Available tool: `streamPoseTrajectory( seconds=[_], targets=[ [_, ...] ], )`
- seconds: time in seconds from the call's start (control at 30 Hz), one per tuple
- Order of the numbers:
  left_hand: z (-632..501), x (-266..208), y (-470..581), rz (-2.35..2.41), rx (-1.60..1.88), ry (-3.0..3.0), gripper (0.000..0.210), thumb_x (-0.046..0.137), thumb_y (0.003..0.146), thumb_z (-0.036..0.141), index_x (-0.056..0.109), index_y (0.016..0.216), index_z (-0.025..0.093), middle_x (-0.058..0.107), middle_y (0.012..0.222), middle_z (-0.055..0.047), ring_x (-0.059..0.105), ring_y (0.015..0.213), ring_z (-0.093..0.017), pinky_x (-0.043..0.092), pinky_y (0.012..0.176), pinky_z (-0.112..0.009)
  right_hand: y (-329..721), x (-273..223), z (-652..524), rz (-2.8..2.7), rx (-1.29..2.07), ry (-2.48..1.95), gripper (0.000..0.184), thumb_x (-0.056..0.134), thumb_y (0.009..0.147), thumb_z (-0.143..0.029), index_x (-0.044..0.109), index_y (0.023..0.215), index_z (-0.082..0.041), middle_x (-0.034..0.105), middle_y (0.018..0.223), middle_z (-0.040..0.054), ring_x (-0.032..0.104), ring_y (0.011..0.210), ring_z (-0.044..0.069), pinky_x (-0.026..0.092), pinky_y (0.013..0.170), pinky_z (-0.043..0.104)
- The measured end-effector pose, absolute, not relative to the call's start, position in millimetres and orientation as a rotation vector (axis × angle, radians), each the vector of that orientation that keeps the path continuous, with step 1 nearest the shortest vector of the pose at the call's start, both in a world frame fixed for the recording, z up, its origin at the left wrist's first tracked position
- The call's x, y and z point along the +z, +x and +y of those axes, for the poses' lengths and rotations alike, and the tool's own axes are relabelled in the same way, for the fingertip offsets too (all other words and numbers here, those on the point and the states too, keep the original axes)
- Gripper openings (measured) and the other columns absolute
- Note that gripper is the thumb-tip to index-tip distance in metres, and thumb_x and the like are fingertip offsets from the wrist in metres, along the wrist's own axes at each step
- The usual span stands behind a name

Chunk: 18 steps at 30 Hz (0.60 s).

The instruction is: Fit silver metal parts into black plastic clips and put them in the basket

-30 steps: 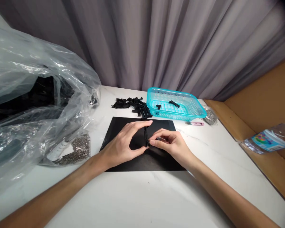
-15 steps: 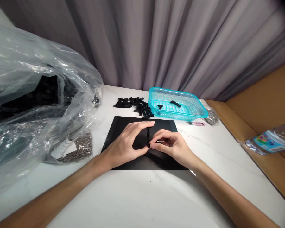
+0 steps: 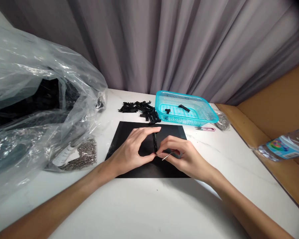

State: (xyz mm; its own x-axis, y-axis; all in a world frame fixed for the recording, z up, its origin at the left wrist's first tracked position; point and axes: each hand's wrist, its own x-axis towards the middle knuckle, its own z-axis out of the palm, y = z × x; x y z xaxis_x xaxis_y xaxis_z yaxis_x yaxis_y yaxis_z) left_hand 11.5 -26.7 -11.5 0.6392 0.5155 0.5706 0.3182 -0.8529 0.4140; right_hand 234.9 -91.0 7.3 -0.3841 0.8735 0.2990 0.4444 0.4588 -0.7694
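A slim black plastic piece (image 3: 154, 143) stands lengthwise between the thumb and forefinger of my left hand (image 3: 129, 149), over a black mat (image 3: 129, 172). My right hand (image 3: 183, 151) has its fingertips pinched at the near end of that piece. Across the right fingers lies a thin metal rod (image 3: 167, 156), its tip pointing down and left. Whether a smaller part sits in the right fingertips is hidden. Beyond the mat lies a heap of similar black plastic pieces (image 3: 142, 110).
Behind the mat is a turquoise basket (image 3: 213, 116) with a few black pieces in it. Pink-handled snips (image 3: 206, 129) lie before it. Large clear plastic bags (image 3: 72, 63) and a bag of small metal parts (image 3: 86, 154) stand left. At right are a cardboard box (image 3: 271, 106) and a plastic bottle (image 3: 286, 147).
The metal rod in my right hand has swung so that its tip now points down toward me. My right fingers have shifted slightly; the left hand holds nearly still.
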Motion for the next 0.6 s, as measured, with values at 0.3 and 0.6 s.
streamPoseTrajectory(
  seconds=[0.3,0.6],
  targets=[
    [-28.4,-12.5,12.8,0.654,1.000,2.577,0.065,0.073,0.086,0.013,0.048,0.144,0.028,0.064,0.142,-0.007,0.061,0.132,-0.027,0.050,0.113,-0.047,236.3,12.3,-93.0,-2.131,0.748,-1.082,0.013,0.060,0.102,-0.017,0.070,0.098,-0.023,0.070,0.101,0.0044,0.064,0.090,0.019,0.050,0.074,0.032],
    [-26.0,-16.7,11.6,0.704,0.997,2.534,0.065,0.076,0.089,0.022,0.047,0.146,0.031,0.064,0.142,-0.006,0.061,0.130,-0.027,0.052,0.112,-0.048,235.2,8.1,-88.7,-1.988,0.852,-1.129,0.010,0.064,0.101,-0.027,0.072,0.097,-0.022,0.069,0.098,0.0038,0.063,0.085,0.017,0.048,0.070,0.030]
  ],
)
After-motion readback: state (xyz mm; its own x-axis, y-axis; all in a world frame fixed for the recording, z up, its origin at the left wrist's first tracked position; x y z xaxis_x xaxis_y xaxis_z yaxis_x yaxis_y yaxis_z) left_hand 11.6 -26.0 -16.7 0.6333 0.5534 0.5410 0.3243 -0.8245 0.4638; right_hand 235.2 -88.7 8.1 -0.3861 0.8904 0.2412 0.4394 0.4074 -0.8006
